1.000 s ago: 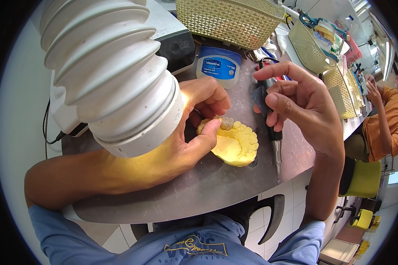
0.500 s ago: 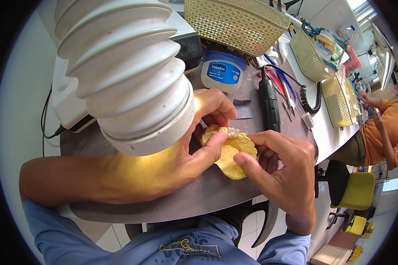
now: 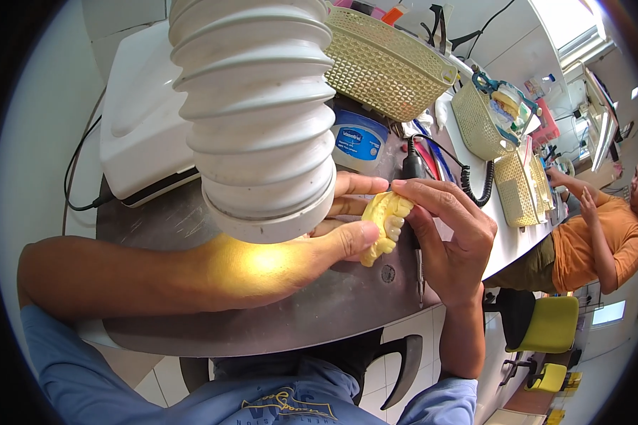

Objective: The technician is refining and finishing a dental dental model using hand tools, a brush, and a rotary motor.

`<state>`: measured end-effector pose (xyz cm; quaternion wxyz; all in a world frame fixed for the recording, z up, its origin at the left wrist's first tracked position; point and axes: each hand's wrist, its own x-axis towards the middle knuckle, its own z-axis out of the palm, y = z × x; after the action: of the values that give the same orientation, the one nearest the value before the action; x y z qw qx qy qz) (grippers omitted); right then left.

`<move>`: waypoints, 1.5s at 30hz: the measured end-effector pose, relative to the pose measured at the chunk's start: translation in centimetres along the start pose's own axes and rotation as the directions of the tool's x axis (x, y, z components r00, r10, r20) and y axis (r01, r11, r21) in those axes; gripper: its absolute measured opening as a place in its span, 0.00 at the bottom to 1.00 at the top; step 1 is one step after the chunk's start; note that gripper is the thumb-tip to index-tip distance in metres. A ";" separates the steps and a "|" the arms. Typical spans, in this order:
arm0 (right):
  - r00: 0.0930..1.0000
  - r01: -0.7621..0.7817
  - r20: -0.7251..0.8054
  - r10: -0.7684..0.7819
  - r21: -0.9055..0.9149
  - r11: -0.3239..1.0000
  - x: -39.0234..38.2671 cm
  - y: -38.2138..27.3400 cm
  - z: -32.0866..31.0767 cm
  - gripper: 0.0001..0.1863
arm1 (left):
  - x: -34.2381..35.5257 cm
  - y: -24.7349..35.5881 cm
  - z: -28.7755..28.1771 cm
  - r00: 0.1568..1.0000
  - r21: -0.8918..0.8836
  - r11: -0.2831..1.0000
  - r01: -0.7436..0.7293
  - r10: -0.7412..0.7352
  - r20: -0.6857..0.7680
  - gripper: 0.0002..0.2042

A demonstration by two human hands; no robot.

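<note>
Under the yellow cast [image 3: 381, 221], grey worktop [image 3: 184, 319] spreads above tiled floor [image 3: 430, 338].

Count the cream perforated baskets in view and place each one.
3: the large basket behind the blue-labelled jar, a second basket to the right, a third basket right of the coiled cord. Others may be hidden.

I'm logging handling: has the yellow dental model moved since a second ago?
Yes; the dental model has shifted closer to the blue-labelled jar in the picture.
</note>
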<state>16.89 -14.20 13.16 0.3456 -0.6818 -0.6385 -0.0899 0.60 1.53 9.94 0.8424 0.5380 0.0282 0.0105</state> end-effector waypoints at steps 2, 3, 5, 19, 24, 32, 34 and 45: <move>0.999 0.042 -0.012 -0.042 0.016 0.999 0.0 0.5 0.2 0.15 | 0.1 0.3 0.2 0.999 -0.038 0.999 -0.009 0.010 0.031 0.30; 0.996 0.080 -0.029 -0.079 0.033 0.996 0.0 0.7 0.3 0.16 | 0.2 0.4 0.3 0.998 -0.073 0.997 -0.012 0.016 0.062 0.32; 0.996 0.054 -0.077 -0.052 0.018 0.998 0.0 0.3 0.2 0.15 | 0.3 0.4 0.2 0.999 -0.051 0.999 -0.006 0.009 0.053 0.33; 0.847 -0.510 0.220 0.483 0.591 0.625 -1.2 -3.0 -1.6 0.08 | 0.5 0.5 0.4 0.998 0.043 0.998 -0.036 0.038 -0.047 0.39; 0.852 -0.499 0.229 0.471 0.629 0.596 -1.4 -2.8 -1.4 0.08 | 0.4 0.3 0.1 0.994 0.159 0.984 -0.083 0.094 -0.058 0.38; 0.862 -0.470 0.190 0.470 0.648 0.600 -1.9 -3.2 -1.0 0.09 | 0.1 0.3 0.6 0.988 0.152 0.982 -0.114 0.128 -0.085 0.38; 0.855 -0.485 0.211 0.474 0.649 0.586 -2.1 -3.2 -0.8 0.09 | 0.0 0.7 0.7 0.987 0.120 0.984 -0.129 0.139 -0.077 0.38; 0.875 -0.438 0.154 0.458 0.655 0.616 -2.7 -3.0 -0.3 0.09 | 0.0 0.7 0.6 0.979 0.312 0.938 -0.152 0.187 -0.086 0.37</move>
<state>13.70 -16.75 12.95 0.5879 -0.6459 -0.4315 0.2260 0.62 1.28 10.83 0.7427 0.6599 0.0314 0.1094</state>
